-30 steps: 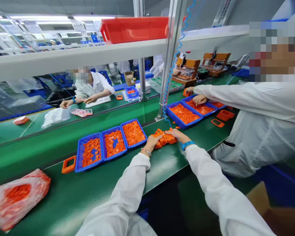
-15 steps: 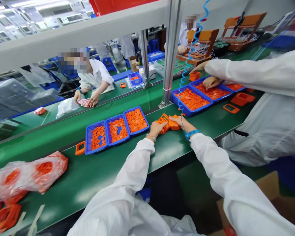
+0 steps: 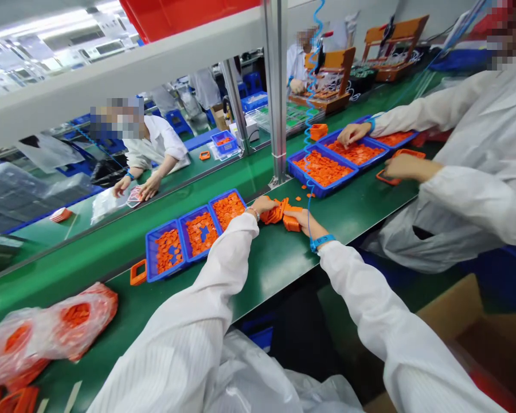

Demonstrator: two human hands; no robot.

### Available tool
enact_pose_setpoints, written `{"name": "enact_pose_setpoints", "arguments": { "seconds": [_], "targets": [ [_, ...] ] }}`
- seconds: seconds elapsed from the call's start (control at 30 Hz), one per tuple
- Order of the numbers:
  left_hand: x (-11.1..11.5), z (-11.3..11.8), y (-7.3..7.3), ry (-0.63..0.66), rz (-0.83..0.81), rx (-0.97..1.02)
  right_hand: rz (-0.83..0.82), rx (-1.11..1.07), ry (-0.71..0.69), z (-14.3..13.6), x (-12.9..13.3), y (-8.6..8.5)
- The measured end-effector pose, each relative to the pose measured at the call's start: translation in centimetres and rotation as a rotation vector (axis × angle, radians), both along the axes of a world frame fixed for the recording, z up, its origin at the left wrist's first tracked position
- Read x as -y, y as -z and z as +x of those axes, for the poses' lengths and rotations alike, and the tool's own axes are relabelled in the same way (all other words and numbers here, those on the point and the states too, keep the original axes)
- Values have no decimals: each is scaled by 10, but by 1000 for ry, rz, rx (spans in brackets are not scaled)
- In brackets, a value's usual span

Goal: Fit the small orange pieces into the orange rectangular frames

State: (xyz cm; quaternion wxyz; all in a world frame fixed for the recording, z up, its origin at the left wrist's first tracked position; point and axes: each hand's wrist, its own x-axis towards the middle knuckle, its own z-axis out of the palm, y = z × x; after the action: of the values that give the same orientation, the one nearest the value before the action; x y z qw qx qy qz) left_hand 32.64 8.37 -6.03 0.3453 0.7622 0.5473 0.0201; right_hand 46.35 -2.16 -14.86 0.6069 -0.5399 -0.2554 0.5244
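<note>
Above the green work surface, my left hand point(image 3: 263, 205) is closed on a fanned, uneven bunch of orange plastic frames point(image 3: 276, 211). My right hand point(image 3: 301, 218) grips a neater stack of orange frames point(image 3: 291, 221) right beside that bunch; the two groups touch. On my left, several small orange pieces fill three joined blue bins point(image 3: 184, 265). A few loose orange pieces point(image 3: 298, 198) lie just beyond my right hand. A coiled blue cord point(image 3: 312, 109) hangs down in front of my right wrist.
More blue bins point(image 3: 322, 194) of orange pieces stand to the right, where a co-worker's hands point(image 3: 355, 133) work. Single orange frames point(image 3: 138, 272) lie left of my bins, near plastic-bagged orange parts point(image 3: 75, 315). A metal post point(image 3: 277, 115) rises behind the surface.
My view has turned slightly right. The orange frames between my hands have separated into a loose bunch and a stack. At right, the co-worker's nearer hand now holds an orange frame.
</note>
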Motion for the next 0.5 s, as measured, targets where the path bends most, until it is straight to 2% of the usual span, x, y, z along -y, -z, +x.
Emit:
{"name": "enact_pose_setpoints", "arguments": {
  "seconds": [0.27,0.4,0.5],
  "targets": [
    [-21,-5,-6,150,80,-81,77,-150,136,-21,6,6],
    [-28,-7,-7,213,145,-142,58,-74,225,-36,16,11],
    [-26,-8,-6,263,219,-191,-11,68,297,-36,29,15]
  ]
}}
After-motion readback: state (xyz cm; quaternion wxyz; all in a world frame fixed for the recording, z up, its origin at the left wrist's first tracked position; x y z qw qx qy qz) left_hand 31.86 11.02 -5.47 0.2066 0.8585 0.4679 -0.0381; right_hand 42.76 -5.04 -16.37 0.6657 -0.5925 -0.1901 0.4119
